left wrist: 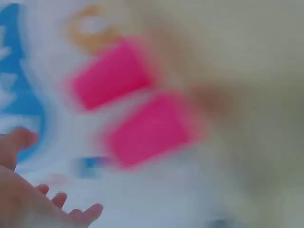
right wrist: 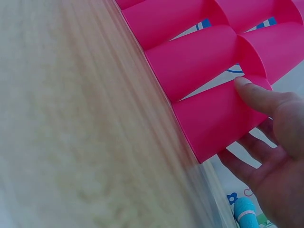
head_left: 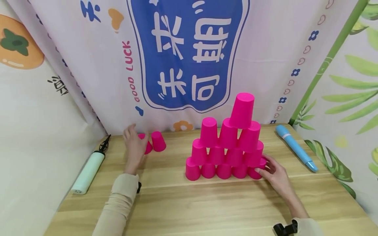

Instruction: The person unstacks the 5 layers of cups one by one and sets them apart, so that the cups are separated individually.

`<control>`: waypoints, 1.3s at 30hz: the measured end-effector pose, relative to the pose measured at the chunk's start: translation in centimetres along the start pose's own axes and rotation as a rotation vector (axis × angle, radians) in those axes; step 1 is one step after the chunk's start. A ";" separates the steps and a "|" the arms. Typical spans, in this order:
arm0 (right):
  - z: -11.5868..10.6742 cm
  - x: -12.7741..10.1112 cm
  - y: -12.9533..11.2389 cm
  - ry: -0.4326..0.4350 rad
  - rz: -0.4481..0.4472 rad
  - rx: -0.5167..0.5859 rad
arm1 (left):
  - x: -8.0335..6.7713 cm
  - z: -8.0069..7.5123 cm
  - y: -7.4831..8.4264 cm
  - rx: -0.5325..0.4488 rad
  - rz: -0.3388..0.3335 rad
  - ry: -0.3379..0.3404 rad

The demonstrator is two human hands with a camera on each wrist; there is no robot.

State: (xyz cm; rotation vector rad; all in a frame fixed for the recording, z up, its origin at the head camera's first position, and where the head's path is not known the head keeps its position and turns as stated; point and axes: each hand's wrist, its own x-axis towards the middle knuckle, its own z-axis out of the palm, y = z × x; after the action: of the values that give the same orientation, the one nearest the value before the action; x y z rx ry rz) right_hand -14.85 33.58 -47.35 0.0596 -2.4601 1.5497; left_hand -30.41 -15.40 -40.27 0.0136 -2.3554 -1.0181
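Observation:
Upside-down pink cups [head_left: 216, 155] form a stepped stack, with one top cup [head_left: 242, 110] above the right part of the upper row. My right hand [head_left: 278, 177] grips the bottom-row cup [right wrist: 221, 116] at the right end, thumb on its near side and fingers round its outer side. At the back left, my left hand [head_left: 134, 144] reaches beside two loose cups, its fingers spread. It partly hides the left cup [head_left: 148, 148] in the head view; the other cup [head_left: 158, 141] stands just right. The left wrist view is blurred and shows a gap between fingers and cups.
A mint-green hand pump [head_left: 89, 170] with a black tip lies at the table's left side. On the right side lies a light-blue cylindrical tool [head_left: 296, 148]. A printed cloth [head_left: 112, 75] hangs behind the table [head_left: 189, 209].

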 end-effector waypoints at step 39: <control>1.4 -0.2 0.2 0.046 -0.042 0.019 | -2.3 -1.1 28.7 -0.464 0.485 -0.319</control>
State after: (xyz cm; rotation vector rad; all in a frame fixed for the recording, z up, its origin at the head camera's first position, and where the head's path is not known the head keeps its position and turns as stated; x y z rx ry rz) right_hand -14.89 32.42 -48.11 0.0783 -2.3938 1.5395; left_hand -22.00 4.82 -21.52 -0.9068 -2.1570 -1.3494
